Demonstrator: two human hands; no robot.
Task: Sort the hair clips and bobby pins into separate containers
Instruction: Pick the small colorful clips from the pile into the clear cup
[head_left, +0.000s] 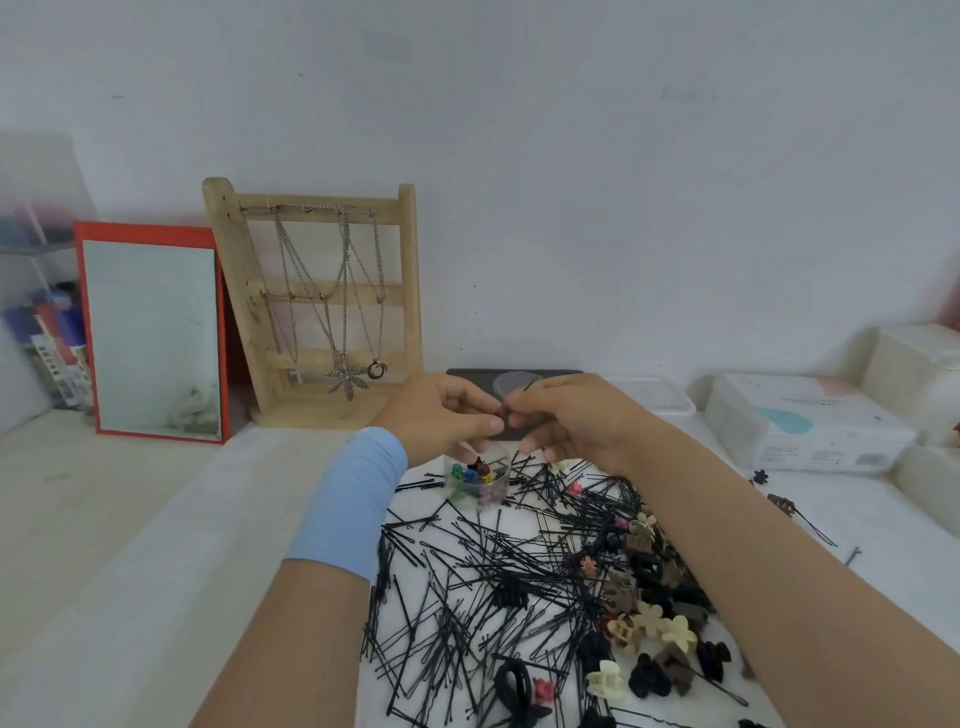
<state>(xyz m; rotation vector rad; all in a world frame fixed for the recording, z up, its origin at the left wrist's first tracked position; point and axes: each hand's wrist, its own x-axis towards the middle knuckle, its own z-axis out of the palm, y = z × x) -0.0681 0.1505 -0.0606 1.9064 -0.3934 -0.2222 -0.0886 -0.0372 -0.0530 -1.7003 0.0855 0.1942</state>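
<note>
A wide heap of black bobby pins (488, 587) covers the white tabletop in front of me. Brown, cream and black claw hair clips (649, 618) lie bunched at its right side. A small clear round container (478, 480) holds several tiny coloured clips. Just above it my left hand (441, 415) and my right hand (566, 415) meet fingertip to fingertip. A thin black bobby pin (527, 387) sticks up from my right fingers. My left fingers pinch something small and dark that I cannot make out.
A dark tray with a clear lid (511, 382) lies behind my hands. A wooden necklace stand (322, 291) and a red-framed mirror (150, 332) lean on the wall at the left. White boxes (810, 421) stand at the right. Stray clips (779, 501) lie near them.
</note>
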